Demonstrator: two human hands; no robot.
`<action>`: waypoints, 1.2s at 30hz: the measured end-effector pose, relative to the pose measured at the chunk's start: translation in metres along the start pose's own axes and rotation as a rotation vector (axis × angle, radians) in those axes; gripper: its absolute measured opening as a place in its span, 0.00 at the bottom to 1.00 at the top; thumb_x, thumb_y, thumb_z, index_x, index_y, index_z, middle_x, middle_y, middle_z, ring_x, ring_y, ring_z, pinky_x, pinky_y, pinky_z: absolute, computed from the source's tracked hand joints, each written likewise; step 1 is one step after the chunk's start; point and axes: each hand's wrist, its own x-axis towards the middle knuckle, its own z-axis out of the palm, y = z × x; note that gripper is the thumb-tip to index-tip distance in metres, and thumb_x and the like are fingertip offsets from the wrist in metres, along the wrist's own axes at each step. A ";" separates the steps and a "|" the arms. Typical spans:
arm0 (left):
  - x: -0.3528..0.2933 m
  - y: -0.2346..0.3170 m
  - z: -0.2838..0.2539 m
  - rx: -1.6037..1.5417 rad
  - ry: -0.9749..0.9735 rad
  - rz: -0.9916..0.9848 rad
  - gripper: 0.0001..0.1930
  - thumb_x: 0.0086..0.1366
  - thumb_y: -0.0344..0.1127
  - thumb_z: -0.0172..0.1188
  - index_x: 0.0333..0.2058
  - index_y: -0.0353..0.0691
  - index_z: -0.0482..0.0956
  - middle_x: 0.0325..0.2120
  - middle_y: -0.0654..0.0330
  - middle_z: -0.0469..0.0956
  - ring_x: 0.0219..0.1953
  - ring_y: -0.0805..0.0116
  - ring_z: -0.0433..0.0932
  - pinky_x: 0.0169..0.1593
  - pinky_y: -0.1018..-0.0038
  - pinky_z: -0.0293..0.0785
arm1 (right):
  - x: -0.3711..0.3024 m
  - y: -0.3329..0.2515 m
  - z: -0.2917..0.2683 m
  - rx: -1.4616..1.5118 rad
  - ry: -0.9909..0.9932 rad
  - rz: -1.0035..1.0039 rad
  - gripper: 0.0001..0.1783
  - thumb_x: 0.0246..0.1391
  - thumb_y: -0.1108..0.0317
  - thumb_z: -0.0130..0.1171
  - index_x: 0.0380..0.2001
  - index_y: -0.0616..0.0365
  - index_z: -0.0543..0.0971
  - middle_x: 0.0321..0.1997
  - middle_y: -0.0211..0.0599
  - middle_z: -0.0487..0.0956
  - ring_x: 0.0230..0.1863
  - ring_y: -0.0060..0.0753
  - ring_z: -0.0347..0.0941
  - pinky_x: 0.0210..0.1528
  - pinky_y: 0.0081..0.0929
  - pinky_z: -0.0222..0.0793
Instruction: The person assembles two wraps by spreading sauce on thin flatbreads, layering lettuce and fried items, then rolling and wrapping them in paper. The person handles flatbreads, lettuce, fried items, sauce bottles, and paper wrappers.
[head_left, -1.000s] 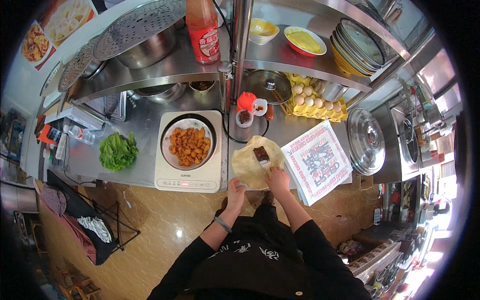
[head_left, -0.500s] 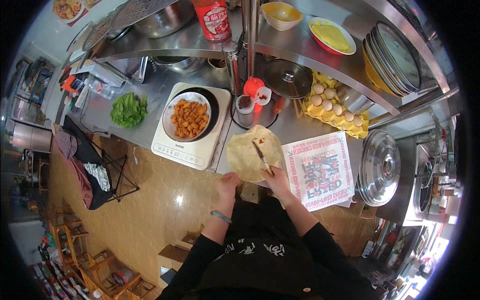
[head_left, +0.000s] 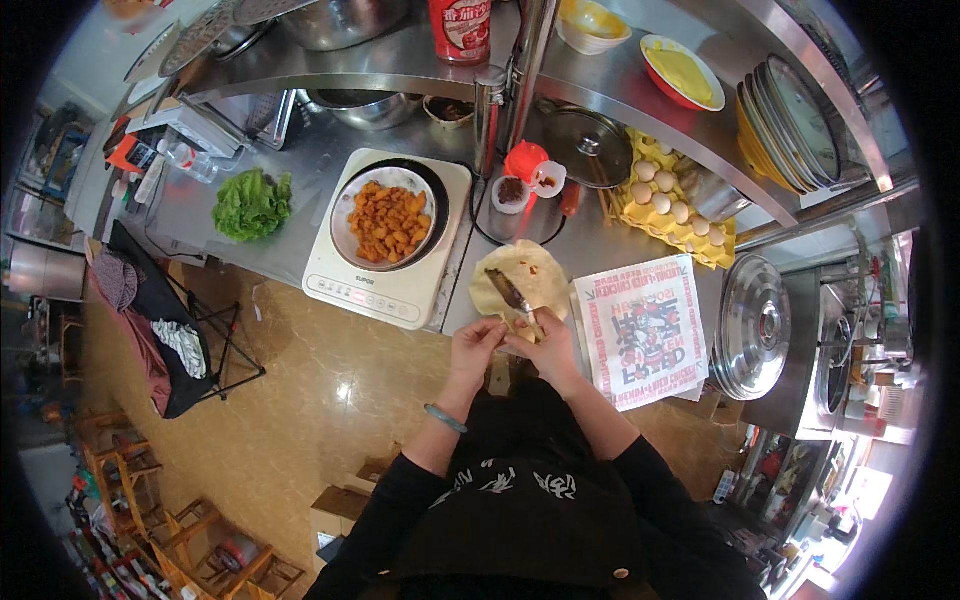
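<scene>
A round, pale flatbread (head_left: pixel 545 280) lies at the counter's front edge, with a small reddish-brown sauce spot near its far side. My right hand (head_left: pixel 549 348) is closed around the handle of a sauce brush (head_left: pixel 508 289). Its dark, sauce-coated head points away to the left over the bread. My left hand (head_left: pixel 474 347) is closed in a pinch at the bread's near edge, its fingertips close to those of my right hand. Beyond the bread stand a small cup of dark red seasoning (head_left: pixel 511 193) and a white cup with sauce (head_left: pixel 549 178).
Left of the bread, an induction cooker (head_left: pixel 335 275) carries a bowl of fried chicken pieces (head_left: pixel 388 222). Lettuce (head_left: pixel 252 204) lies farther left. To the right are printed paper bags (head_left: pixel 650 335), an egg tray (head_left: pixel 668 205) and large steel lids (head_left: pixel 752 325). A steel shelf (head_left: pixel 640 95) overhangs the back.
My left hand has moved right and forward to the bread's near edge, beside my right hand. The near edge looks gathered between them. The brush remains in my right hand; the view has shifted slightly.
</scene>
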 end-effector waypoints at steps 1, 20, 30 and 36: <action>-0.001 0.008 0.005 0.048 -0.044 0.023 0.04 0.58 0.25 0.58 0.33 0.33 0.77 0.28 0.62 0.77 0.29 0.77 0.75 0.34 0.81 0.73 | -0.002 -0.007 -0.004 -0.006 0.014 0.027 0.14 0.39 0.71 0.67 0.32 0.63 0.77 0.31 0.36 0.73 0.33 0.29 0.71 0.36 0.23 0.66; -0.041 0.051 0.080 0.023 -0.362 -0.324 0.04 0.60 0.30 0.57 0.28 0.39 0.72 0.26 0.67 0.72 0.31 0.80 0.71 0.40 0.80 0.70 | -0.068 -0.064 -0.055 0.054 0.298 0.181 0.03 0.55 0.75 0.52 0.33 0.63 0.71 0.27 0.26 0.71 0.31 0.16 0.63 0.34 0.17 0.62; -0.037 0.009 0.133 0.001 -0.526 -0.187 0.05 0.57 0.25 0.56 0.23 0.39 0.72 0.27 0.66 0.74 0.30 0.78 0.71 0.34 0.81 0.67 | -0.092 -0.033 -0.120 0.850 0.457 0.329 0.04 0.59 0.72 0.47 0.36 0.60 0.68 0.34 0.29 0.71 0.34 0.21 0.67 0.40 0.22 0.65; -0.035 -0.003 0.160 -0.447 -0.827 -0.327 0.06 0.55 0.20 0.49 0.30 0.38 0.72 0.39 0.57 0.75 0.36 0.70 0.75 0.42 0.76 0.72 | -0.106 -0.020 -0.178 1.345 0.467 0.357 0.13 0.61 0.67 0.45 0.47 0.59 0.67 0.45 0.35 0.73 0.47 0.31 0.70 0.50 0.31 0.67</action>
